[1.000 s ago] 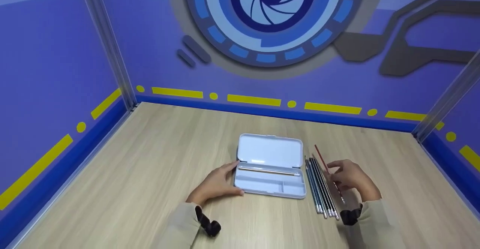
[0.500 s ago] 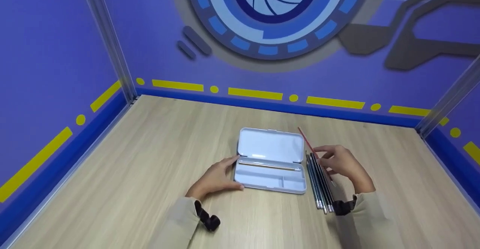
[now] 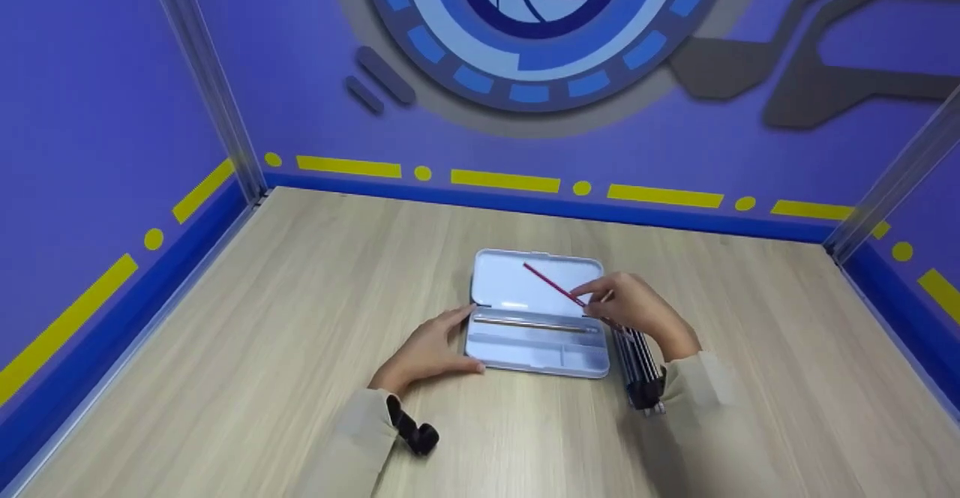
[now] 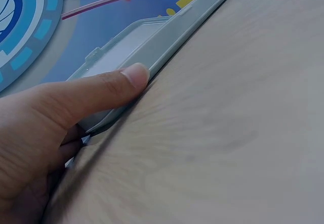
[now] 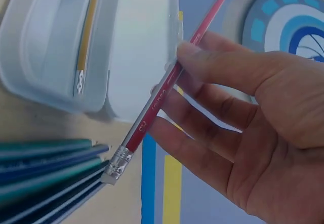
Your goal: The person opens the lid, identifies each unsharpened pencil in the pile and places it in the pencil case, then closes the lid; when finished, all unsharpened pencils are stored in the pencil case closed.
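Note:
A white pencil case [image 3: 517, 349] lies open on the table, its lid [image 3: 496, 279] tipped back. My left hand [image 3: 429, 352] holds the case's left end; the thumb [image 4: 111, 84] presses its front wall in the left wrist view. A gold pencil [image 3: 532, 325] lies in the rear compartment. My right hand [image 3: 637, 309] pinches a red pencil [image 5: 154, 105] between thumb and fingers, slanted above the case near the lid. The red pencil's eraser end points toward several dark pencils [image 5: 45, 176], which lie side by side right of the case, partly hidden under the right wrist.
The case's front part has a long compartment and a smaller one [image 3: 585, 355] at the right. Purple panels [image 3: 300, 93] stand behind and beside the wooden table [image 3: 337, 258]. A black wrist strap [image 3: 412, 430] sits on the left sleeve.
My right hand has carried the red pencil leftward, from beyond the dark pencils to above the case lid. My left hand has stayed at the case's left end.

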`<move>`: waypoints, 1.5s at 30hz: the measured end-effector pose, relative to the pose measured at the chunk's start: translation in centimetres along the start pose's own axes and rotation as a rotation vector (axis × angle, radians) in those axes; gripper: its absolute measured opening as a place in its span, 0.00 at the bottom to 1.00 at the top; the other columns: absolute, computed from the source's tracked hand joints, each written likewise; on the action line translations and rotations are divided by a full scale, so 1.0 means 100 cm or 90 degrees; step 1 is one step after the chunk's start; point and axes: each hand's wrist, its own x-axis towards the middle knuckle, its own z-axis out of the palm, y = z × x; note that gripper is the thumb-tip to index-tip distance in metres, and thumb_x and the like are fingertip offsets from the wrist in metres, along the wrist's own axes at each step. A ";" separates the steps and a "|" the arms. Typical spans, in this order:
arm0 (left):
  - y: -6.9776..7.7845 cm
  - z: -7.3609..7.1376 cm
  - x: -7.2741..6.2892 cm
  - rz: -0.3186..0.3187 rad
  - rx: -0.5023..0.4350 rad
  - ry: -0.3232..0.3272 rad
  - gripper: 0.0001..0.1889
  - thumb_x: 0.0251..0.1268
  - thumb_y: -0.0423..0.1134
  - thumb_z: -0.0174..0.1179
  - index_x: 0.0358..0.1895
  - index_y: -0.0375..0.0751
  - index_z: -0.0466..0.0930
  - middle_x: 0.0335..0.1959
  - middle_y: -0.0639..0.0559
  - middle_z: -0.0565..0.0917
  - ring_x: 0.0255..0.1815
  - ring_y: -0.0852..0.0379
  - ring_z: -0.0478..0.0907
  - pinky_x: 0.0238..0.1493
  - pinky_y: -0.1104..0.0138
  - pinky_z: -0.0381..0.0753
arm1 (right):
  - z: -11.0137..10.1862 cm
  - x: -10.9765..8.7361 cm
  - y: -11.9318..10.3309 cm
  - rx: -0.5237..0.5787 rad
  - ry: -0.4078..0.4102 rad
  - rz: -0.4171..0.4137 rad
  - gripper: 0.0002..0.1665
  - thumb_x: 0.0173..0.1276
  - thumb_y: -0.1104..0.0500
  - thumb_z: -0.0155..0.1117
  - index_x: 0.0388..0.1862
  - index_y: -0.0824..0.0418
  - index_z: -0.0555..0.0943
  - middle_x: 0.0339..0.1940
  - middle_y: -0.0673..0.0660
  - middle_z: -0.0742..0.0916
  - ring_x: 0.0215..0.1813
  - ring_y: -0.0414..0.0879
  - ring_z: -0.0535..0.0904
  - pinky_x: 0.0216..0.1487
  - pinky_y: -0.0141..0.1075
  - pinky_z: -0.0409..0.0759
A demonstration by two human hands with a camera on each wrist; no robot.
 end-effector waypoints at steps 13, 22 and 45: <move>-0.001 0.001 0.001 -0.002 0.004 0.000 0.54 0.39 0.53 0.77 0.74 0.43 0.59 0.73 0.44 0.64 0.74 0.45 0.58 0.74 0.52 0.59 | 0.024 0.019 -0.019 -0.054 -0.033 -0.039 0.17 0.61 0.70 0.66 0.44 0.53 0.89 0.44 0.54 0.89 0.39 0.44 0.80 0.44 0.39 0.84; -0.002 -0.002 -0.004 0.003 0.012 0.005 0.54 0.39 0.52 0.77 0.73 0.42 0.60 0.72 0.44 0.65 0.74 0.45 0.59 0.73 0.53 0.60 | 0.041 0.021 -0.023 -0.083 -0.039 -0.065 0.15 0.59 0.70 0.67 0.40 0.52 0.90 0.41 0.52 0.90 0.47 0.47 0.84 0.55 0.46 0.81; 0.001 0.000 0.000 -0.015 0.017 0.000 0.54 0.39 0.53 0.78 0.74 0.45 0.59 0.73 0.43 0.64 0.74 0.43 0.58 0.73 0.50 0.59 | 0.032 0.011 -0.020 -0.091 -0.032 0.022 0.14 0.61 0.66 0.68 0.45 0.56 0.88 0.38 0.52 0.88 0.37 0.44 0.80 0.46 0.41 0.84</move>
